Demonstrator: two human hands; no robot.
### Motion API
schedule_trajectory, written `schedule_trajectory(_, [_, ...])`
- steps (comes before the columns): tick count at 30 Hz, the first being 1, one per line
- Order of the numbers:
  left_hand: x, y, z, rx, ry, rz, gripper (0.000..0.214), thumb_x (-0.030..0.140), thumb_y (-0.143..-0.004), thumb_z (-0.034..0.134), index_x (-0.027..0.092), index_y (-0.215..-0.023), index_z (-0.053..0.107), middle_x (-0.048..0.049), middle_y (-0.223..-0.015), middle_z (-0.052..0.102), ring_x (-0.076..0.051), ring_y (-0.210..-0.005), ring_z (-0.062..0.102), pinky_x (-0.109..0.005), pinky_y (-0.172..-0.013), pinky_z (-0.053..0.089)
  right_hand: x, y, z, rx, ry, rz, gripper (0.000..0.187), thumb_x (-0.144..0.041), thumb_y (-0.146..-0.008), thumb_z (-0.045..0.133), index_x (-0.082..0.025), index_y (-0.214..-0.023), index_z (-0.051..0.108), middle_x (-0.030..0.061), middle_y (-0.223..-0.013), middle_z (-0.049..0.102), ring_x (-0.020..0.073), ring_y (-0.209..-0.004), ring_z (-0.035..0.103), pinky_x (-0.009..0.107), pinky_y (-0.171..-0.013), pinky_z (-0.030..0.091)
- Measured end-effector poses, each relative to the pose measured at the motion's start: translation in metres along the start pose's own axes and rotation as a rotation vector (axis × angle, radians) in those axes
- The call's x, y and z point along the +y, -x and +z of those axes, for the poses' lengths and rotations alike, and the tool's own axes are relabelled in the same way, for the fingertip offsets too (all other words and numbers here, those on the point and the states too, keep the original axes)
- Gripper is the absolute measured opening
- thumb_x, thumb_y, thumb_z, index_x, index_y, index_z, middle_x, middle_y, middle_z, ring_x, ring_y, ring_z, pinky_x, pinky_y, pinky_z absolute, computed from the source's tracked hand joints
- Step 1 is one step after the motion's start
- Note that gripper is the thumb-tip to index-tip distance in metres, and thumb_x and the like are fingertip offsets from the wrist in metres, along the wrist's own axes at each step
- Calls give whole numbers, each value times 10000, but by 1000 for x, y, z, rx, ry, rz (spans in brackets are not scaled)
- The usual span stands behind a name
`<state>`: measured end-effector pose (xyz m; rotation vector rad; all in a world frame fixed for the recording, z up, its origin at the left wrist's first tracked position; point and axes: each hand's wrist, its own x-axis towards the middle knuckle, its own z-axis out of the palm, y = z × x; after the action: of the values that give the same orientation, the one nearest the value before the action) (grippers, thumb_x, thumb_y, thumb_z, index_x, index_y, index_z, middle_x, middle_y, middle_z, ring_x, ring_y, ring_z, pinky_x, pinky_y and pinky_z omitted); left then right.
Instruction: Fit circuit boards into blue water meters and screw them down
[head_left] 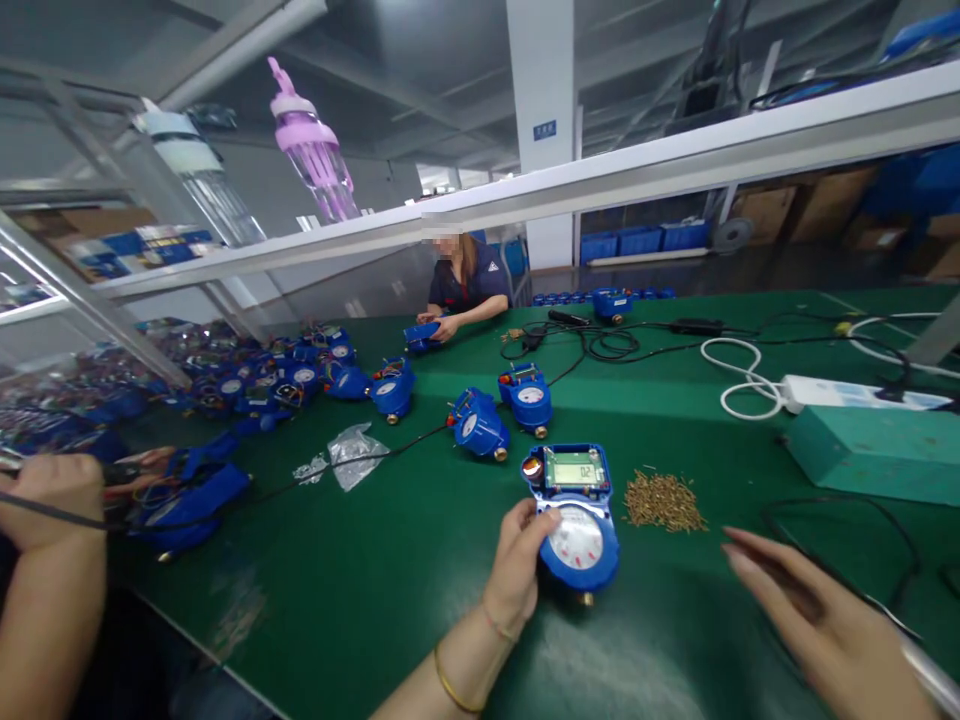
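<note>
"02" on the meter display

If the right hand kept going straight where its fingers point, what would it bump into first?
Probably the pile of little brass-coloured pieces. The right hand points towards it across the green table. Its height is hard to judge, so it might pass just above them.

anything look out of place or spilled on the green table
Mildly: small brass-coloured pieces lie heaped loose on the green table, uncontained, beside the blue meter in the left hand. Crumpled clear plastic lies farther left, like litter. I see no clear damage.
</note>
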<state>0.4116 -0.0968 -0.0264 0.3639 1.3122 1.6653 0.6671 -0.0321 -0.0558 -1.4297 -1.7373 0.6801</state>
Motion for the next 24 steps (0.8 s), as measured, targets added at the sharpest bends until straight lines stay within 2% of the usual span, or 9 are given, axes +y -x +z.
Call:
schedule_trajectory(2, [-1,1,7,-32,-10,17,502,398,-581,882,114,-946,686,-74,-909,731,-209,-862,655,-297,-793,511,-34,-13,14,-190,-288,123,690,-765,-734,556,-211,-1120,696,116,-1034,730,290,-980,713,369,-839,610])
schedule_trajectory(3, [-3,3,9,-44,-19,33,485,393,-589,880,115,-936,685,-73,-902,730,-206,-858,653,-292,-790,510,-48,-19,20,-219,-342,157,681,-753,-725,584,-200,-1106,695,110,-1043,727,275,-980,712,351,-861,600])
schedule_trajectory(5, [-7,7,11,-67,-45,75,448,383,-627,864,118,-939,682,-78,-910,733,-205,-862,653,-288,-792,510,-68,-28,27,-270,-354,149,591,-735,-743,592,-189,-945,695,93,-946,722,244,-897,712,306,-820,588])
schedule_trajectory(7, [-11,10,11,-100,-76,122,427,381,-680,837,119,-975,675,-94,-950,738,-214,-890,661,-298,-815,512,-76,-34,30,-336,-310,97,542,-725,-777,561,-192,-822,651,62,-802,682,206,-767,681,274,-715,562])
schedule_trajectory(10, [-13,11,9,-137,-126,171,429,381,-721,812,125,-1024,651,-109,-1010,736,-235,-952,670,-323,-870,513,-79,-40,28,-472,-179,-7,536,-707,-854,448,-201,-753,591,17,-645,571,163,-619,571,257,-578,464])
schedule_trajectory(13, [-12,11,7,-156,-188,207,425,369,-727,805,135,-1029,618,-113,-1035,729,-248,-972,675,-339,-889,516,-81,-45,25,-543,-40,-107,533,-659,-909,339,-205,-716,541,8,-625,535,153,-595,511,261,-556,375])
schedule_trajectory(18, [-10,12,7,-164,-297,252,418,366,-733,789,150,-1030,590,-110,-1048,717,-259,-997,669,-351,-900,513,-81,-50,28,-561,69,-174,517,-613,-907,273,-207,-696,515,23,-644,573,164,-607,535,269,-575,349])
schedule_trajectory(21, [-7,13,4,-197,-324,287,420,360,-739,781,150,-1052,596,-113,-1068,712,-266,-1016,659,-358,-911,506,-70,-49,37,-563,61,-183,529,-617,-898,258,-205,-657,484,27,-606,550,159,-577,508,263,-544,329])
schedule_trajectory(24, [-6,12,1,-210,-365,329,412,308,-720,798,152,-1059,624,-105,-1060,719,-260,-1008,655,-349,-910,497,-53,-51,47,-509,29,-173,514,-606,-895,293,-202,-620,449,13,-547,488,142,-531,458,247,-506,310])
